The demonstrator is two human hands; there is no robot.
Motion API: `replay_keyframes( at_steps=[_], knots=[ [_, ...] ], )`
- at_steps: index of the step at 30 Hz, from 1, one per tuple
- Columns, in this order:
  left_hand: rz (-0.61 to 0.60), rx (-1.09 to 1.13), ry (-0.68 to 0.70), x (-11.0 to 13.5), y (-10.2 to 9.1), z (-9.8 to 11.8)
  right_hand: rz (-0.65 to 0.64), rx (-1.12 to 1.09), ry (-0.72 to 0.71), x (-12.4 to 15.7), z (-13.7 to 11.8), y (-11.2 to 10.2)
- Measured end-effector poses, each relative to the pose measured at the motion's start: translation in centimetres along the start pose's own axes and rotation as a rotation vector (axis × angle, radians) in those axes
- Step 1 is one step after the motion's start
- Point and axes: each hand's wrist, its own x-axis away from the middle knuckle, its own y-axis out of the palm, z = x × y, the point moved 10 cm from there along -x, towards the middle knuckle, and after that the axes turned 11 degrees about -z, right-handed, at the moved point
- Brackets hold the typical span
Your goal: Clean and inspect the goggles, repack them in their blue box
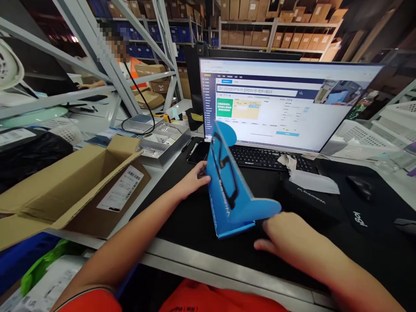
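A blue cardboard box with a dark outline printed on its side stands tilted on the black desk mat. One rounded flap points up and another sticks out to the right. My left hand grips the box's left edge, with the thumb on the near side. My right hand is at the tip of the right flap. Its thumb is held apart below, and the other fingers are mostly hidden, so I cannot tell whether they grip the flap. A black case lies to the right, with a white wrapper on top.
An open brown carton stands at left beside a grey tray of small items. Behind the box are a monitor, a keyboard and a phone. A mouse is at right. Another person is beyond the metal frame.
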Motion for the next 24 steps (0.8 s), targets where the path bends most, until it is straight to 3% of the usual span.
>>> replay_keyframes(
  at_steps=[2,8,13,17,20,24],
  knots=[
    [-0.056,-0.033,-0.017,-0.6,0.8,-1.0,0.077,-0.135,0.038,-1.9,2.5,-0.4],
    [0.068,0.014,-0.036,0.7,0.3,-3.2,0.036,-0.540,-0.295,-5.2,3.5,1.0],
    [0.167,0.166,-0.105,1.3,0.6,-4.3,-0.057,-0.505,-0.459,-5.1,-0.3,2.0],
    [0.345,0.235,-0.142,2.8,-0.8,-4.8,-0.076,-0.514,-0.568,-5.6,-4.5,3.1],
    [0.438,0.212,-0.129,3.9,-1.8,-5.0,0.127,-0.586,-0.506,-6.7,-4.6,3.4],
    [0.498,0.112,0.009,4.4,-2.1,-3.8,0.550,-0.605,-0.268,-6.6,-0.3,1.2]
  ],
)
